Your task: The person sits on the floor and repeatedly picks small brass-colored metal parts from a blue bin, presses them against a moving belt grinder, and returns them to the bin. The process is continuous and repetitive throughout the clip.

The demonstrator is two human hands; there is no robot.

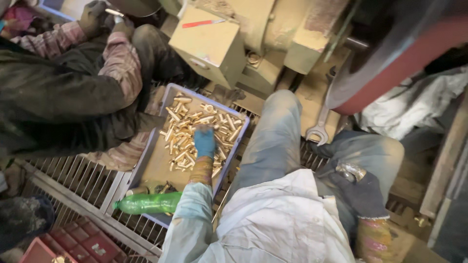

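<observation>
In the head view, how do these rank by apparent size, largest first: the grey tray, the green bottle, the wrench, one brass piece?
1. Grey tray
2. Green bottle
3. Wrench, close to the bottle in length, so that order is unsure
4. One brass piece

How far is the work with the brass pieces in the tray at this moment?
Done: the right hand, in a dark glove, already holds a metal piece on the knee. In hand: the left hand, in a blue glove, rests on the brass pieces. Left: many pieces lie in the grey tray, so much appears to remain.
</observation>
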